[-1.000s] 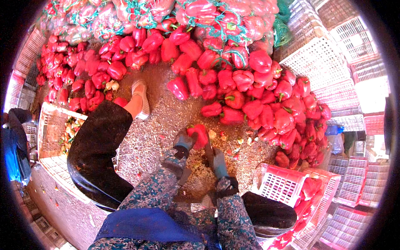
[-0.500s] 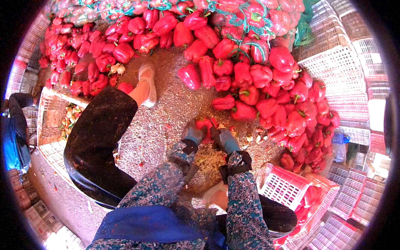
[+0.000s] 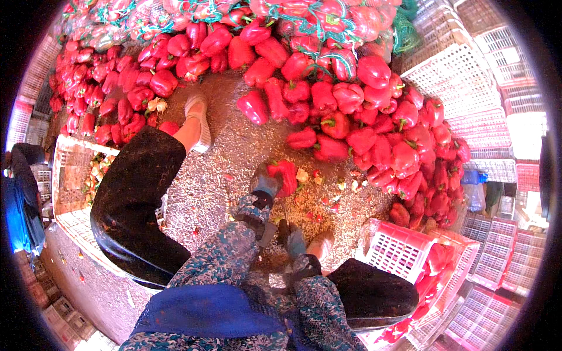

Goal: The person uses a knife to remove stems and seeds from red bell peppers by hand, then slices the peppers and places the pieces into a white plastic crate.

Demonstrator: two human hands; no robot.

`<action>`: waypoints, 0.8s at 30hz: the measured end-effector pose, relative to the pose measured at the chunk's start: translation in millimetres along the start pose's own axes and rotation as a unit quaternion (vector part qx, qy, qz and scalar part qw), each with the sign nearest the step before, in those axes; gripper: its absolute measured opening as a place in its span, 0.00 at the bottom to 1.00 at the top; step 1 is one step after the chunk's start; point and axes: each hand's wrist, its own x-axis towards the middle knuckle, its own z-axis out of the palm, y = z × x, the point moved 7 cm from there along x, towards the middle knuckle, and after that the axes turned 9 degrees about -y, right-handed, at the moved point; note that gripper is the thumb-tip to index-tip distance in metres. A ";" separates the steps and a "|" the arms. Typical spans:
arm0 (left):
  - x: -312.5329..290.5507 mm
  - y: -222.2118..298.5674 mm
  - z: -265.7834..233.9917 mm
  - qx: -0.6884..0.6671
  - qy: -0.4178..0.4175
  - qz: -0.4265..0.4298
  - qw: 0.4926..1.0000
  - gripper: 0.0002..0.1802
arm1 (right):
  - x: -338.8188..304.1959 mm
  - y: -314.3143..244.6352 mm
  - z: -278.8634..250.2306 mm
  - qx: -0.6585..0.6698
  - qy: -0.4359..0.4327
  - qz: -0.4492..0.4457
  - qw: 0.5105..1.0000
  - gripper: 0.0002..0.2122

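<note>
My gloved left hand (image 3: 264, 184) is closed around a red bell pepper (image 3: 285, 177), held low over the seed-strewn ground in the middle. Closer to my body, my gloved right hand (image 3: 293, 238) hangs beside my right foot. Its dark fingertips are smeared, and whether anything is in them is not visible. A pale yellow pepper core (image 3: 301, 175) lies just right of the held pepper, with red and yellow scraps scattered around it. Ahead and to the right spreads a large heap of red bell peppers (image 3: 374, 140).
Net bags of peppers (image 3: 339, 23) lie behind the heap. At my left stands a crate (image 3: 70, 158) with pepper cores (image 3: 99, 169). At my right, a red-and-white crate (image 3: 398, 251) sits beside red peppers (image 3: 436, 263). Stacked crates (image 3: 462, 76) line the right; another person (image 3: 23, 199) is far left.
My right hand has drawn back from the pepper toward my body. My left hand still holds the pepper, now apart from the right. The view has shifted slightly.
</note>
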 end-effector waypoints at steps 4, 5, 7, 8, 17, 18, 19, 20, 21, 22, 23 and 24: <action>1.5 6.0 6.8 0.029 -0.007 0.001 1.000 0.32 | -10.3 13.7 0.0 0.084 -0.063 0.017 0.994 0.17; 1.7 5.9 7.5 0.029 -0.009 0.001 1.000 0.33 | -12.3 16.5 -4.2 0.107 -0.088 0.018 0.990 0.18; 4.2 5.3 10.8 0.029 -0.011 -0.001 1.000 0.35 | -16.2 21.9 -23.8 0.139 -0.114 0.024 0.983 0.18; 5.6 7.0 15.9 0.029 -0.016 0.001 0.999 0.35 | -16.5 25.1 -44.4 0.147 -0.092 0.021 0.985 0.18; 17.1 13.4 26.9 0.036 -0.027 0.011 0.999 0.43 | 25.5 -128.2 -116.2 0.021 0.168 -0.119 0.978 0.23; 17.7 12.6 25.7 0.036 -0.031 0.010 0.999 0.44 | 41.0 -126.9 -114.0 -0.015 0.189 -0.143 0.971 0.24; 18.1 11.2 24.5 0.035 -0.035 0.008 0.999 0.45 | 49.9 -135.8 -111.9 -0.053 0.211 -0.167 0.962 0.25; 18.2 9.7 23.4 0.033 -0.040 0.006 0.999 0.46 | 57.0 -140.8 -106.3 -0.074 0.219 -0.179 0.956 0.27; 18.2 8.1 22.2 0.031 -0.048 0.003 0.998 0.47 | 62.6 -145.2 -99.4 -0.095 0.227 -0.191 0.950 0.28; 18.8 -5.5 14.3 0.032 -0.044 -0.009 0.998 0.48 | 33.8 -187.4 -92.2 -0.099 0.211 -0.146 0.961 0.29; 17.1 -1.4 17.7 0.026 -0.060 -0.004 0.998 0.49 | 33.3 -188.2 -94.0 -0.159 0.195 -0.135 0.958 0.30; 15.5 -2.2 17.5 0.011 -0.062 0.001 0.998 0.50 | 35.1 -187.6 -92.2 -0.220 0.171 -0.127 0.952 0.31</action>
